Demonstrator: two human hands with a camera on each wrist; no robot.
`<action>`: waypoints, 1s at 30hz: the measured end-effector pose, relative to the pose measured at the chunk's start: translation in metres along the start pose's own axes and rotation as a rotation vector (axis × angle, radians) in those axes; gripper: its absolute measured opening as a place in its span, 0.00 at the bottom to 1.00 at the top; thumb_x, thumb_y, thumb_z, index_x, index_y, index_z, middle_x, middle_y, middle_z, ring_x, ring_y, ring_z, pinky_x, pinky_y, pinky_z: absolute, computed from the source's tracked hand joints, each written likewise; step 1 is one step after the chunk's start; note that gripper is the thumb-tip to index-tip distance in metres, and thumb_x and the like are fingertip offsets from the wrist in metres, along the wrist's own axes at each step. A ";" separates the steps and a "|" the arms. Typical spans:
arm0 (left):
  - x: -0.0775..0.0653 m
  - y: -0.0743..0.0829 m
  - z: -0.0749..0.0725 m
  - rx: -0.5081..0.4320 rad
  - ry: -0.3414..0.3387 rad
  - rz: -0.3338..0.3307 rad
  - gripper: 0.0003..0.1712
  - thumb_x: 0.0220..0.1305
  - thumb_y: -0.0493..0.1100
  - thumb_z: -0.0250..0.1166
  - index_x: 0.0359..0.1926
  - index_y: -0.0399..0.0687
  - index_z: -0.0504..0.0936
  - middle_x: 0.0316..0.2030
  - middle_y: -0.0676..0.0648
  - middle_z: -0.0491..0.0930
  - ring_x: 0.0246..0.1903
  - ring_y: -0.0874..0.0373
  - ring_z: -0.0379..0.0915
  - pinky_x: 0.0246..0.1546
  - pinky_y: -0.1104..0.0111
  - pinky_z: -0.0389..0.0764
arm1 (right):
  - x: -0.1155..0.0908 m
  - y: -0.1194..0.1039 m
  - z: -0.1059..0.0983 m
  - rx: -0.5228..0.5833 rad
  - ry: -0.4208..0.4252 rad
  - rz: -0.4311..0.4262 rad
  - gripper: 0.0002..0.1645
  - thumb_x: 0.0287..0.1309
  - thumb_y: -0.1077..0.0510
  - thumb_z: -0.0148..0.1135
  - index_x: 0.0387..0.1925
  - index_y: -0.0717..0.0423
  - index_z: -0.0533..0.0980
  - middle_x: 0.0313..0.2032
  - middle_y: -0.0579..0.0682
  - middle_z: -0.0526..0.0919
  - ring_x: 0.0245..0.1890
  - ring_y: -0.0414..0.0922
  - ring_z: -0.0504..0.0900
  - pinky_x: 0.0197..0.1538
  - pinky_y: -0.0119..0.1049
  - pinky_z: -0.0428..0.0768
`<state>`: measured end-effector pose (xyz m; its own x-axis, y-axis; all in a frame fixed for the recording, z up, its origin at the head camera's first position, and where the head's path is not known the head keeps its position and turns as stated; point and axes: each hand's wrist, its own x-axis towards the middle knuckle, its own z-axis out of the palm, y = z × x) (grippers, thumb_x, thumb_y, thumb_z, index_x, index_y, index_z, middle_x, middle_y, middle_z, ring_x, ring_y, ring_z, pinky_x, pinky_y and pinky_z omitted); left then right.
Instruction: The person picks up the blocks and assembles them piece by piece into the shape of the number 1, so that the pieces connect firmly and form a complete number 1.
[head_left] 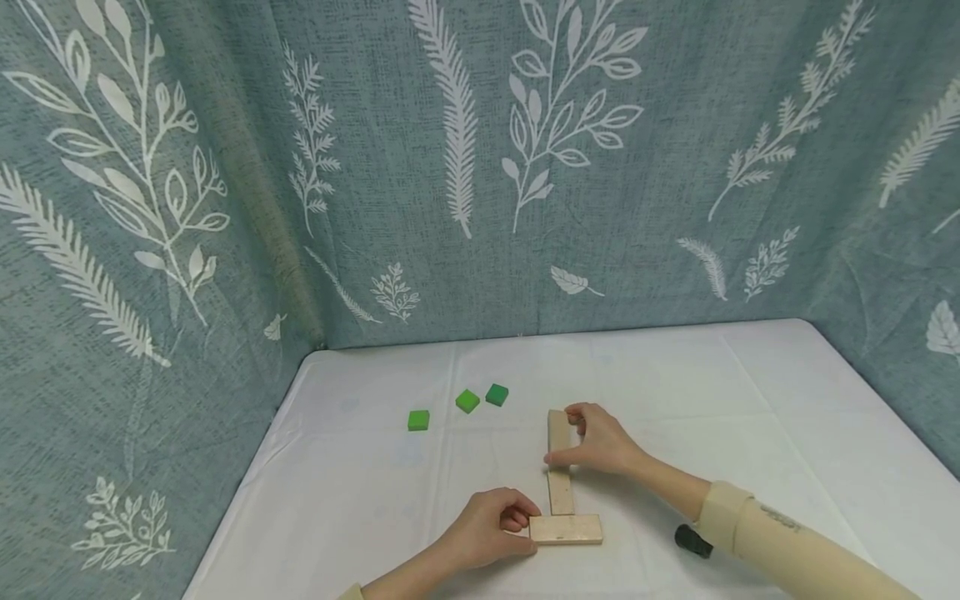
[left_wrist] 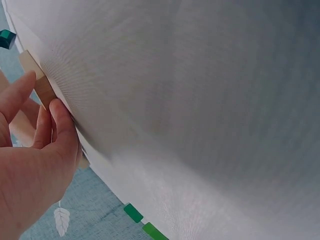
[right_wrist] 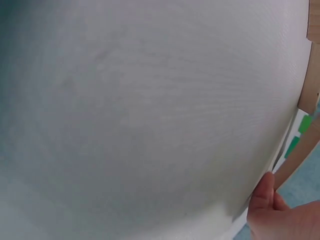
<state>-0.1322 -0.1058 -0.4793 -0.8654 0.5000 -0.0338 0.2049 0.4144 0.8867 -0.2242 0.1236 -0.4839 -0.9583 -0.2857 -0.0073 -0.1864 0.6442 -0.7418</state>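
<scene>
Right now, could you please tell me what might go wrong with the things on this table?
The far block, gripped by the right hand, might bump the middle block out of line. The left hand could skew the near block it holds. The right sleeve might nudge the black object beside it.

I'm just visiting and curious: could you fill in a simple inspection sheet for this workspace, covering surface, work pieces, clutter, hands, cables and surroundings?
Surface: white table, lightly creased.
Work pieces: three wooden blocks; near block lies crosswise, middle block and far block run away beyond it.
Clutter: three green blocks, left of the far block; black object beside the right sleeve, partly hidden.
Hands: left hand, fingers pinching the near block's left end; right hand, fingers gripping the far block.
Cables: nothing seen.
Surroundings: blue-green curtain with white leaf prints.
</scene>
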 end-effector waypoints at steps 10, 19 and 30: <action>0.000 0.000 0.000 -0.005 0.001 0.007 0.16 0.47 0.31 0.75 0.38 0.40 0.83 0.30 0.55 0.77 0.31 0.67 0.73 0.36 0.76 0.78 | 0.001 -0.004 0.004 -0.061 0.012 -0.034 0.55 0.36 0.41 0.81 0.59 0.68 0.69 0.51 0.57 0.76 0.49 0.51 0.75 0.51 0.46 0.77; 0.000 -0.001 0.000 0.003 0.000 0.005 0.16 0.47 0.31 0.75 0.38 0.40 0.83 0.30 0.55 0.77 0.31 0.67 0.73 0.36 0.76 0.79 | -0.001 -0.003 0.008 -0.082 0.016 -0.070 0.55 0.35 0.41 0.81 0.59 0.69 0.68 0.51 0.58 0.75 0.52 0.53 0.74 0.54 0.47 0.75; -0.001 0.002 0.000 -0.012 -0.003 -0.008 0.16 0.47 0.30 0.75 0.39 0.39 0.82 0.30 0.53 0.77 0.31 0.66 0.73 0.36 0.76 0.78 | -0.002 -0.003 0.009 -0.091 0.003 -0.072 0.56 0.36 0.40 0.81 0.59 0.69 0.67 0.51 0.58 0.74 0.53 0.54 0.73 0.56 0.49 0.74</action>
<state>-0.1310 -0.1059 -0.4775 -0.8654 0.4994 -0.0419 0.1926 0.4087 0.8921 -0.2198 0.1160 -0.4873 -0.9421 -0.3320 0.0459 -0.2738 0.6834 -0.6767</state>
